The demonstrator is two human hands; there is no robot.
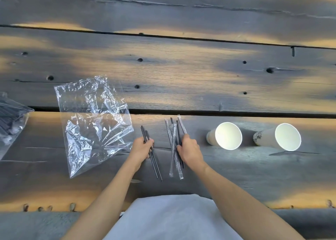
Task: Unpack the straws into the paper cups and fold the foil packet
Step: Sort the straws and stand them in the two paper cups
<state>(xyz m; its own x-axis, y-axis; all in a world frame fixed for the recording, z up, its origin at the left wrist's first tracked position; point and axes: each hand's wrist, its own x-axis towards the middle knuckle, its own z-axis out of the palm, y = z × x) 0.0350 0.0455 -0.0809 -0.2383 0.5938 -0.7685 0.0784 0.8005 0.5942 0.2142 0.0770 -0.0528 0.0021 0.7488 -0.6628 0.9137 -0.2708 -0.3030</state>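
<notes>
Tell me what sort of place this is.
Probably outdoors, at a rough plank table: weathered boards with knots and gaps, and patchy warm light like sun. Paper cups and straws hint at a picnic or drinks setup.

Two bare black straws lie side by side, slanting toward the near edge of the counter. Just right of them is a bundle of wrapped straws in clear sleeves, fanned at its far end. Two white paper cups stand toward the right edge, empty. A clear, crinkled, empty packet lies flat toward the left.
</notes>
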